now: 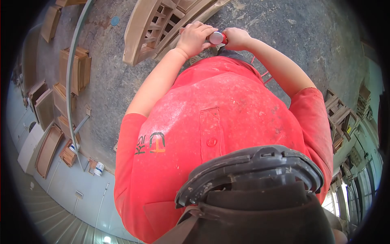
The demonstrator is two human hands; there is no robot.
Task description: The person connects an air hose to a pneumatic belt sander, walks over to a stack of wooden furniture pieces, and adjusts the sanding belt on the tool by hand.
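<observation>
A hand tool with a round silver end and a red body [218, 38] sits between my two hands in front of my waist. Curled around its silver end, my left hand [196, 38] is beside the wooden piece. My right hand [237, 39] is closed around the red part; the grip hides most of the tool, so its exact kind is unclear. Close to my left hand stands a curved wooden furniture piece [136, 36] with a lattice of openings. I cannot tell whether the tool touches it. A thin red line, perhaps a hose [266, 75], shows beside my right forearm.
A grey pipe [70, 77] curves along the left. Beyond it, stacked wooden panels [75, 71], a curved wooden board [48, 150] and a white bucket [98, 168] stand on the floor. Wooden frames [339, 112] are piled at right. A black mask-like item [252, 175] fills the near view.
</observation>
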